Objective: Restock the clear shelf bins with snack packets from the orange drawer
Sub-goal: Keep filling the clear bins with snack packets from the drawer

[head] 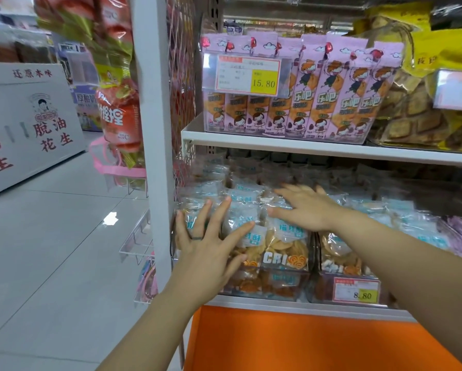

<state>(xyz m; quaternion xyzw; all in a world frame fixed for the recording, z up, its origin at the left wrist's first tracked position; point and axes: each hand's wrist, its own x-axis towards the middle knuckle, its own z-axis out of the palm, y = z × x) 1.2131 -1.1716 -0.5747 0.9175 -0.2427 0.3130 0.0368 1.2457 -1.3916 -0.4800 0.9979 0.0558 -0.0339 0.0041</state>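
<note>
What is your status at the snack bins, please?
Left hand and right hand open, flat on snack packets. Clear bin heaped full. Nothing held, nothing blocking.

Upper white shelf board (318,149) carried a clear bin (209,73) of upright pink packets (329,97), tagged 15.80 on its front. Just beside it at right sat yellow-brown packs (412,113). Lower shelf edge (278,306) carried two clear bins side by side: left bin (278,287) and right bin (323,293), tagged 8.80. Both were heaped with clear snack packets (286,245).
</note>
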